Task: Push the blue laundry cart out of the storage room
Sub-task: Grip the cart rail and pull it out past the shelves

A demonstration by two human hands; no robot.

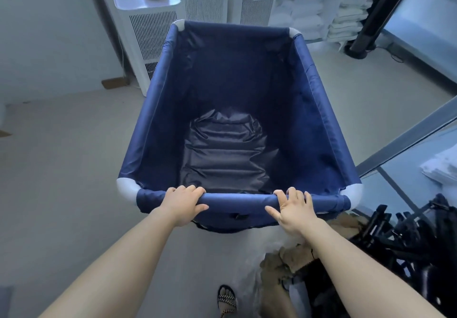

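Note:
The blue laundry cart [158, 87] fills the middle of the view, a deep fabric bin on a tube frame with white corner joints. Its inside holds only crumpled dark lining at the bottom. My left hand [184, 204] is wrapped over the near rim bar, left of centre. My right hand [294, 209] rests on the same bar to the right, fingers curled over the top and thumb spread out. Both arms reach straight forward.
White appliance units [148, 21] stand just beyond the cart's far left corner. Shelves of folded white linen [341, 8] are at the back right. A dark pole [376, 13], a glass partition [420, 33] and a black tangled pile [405, 238] line the right. Bare floor lies to the left.

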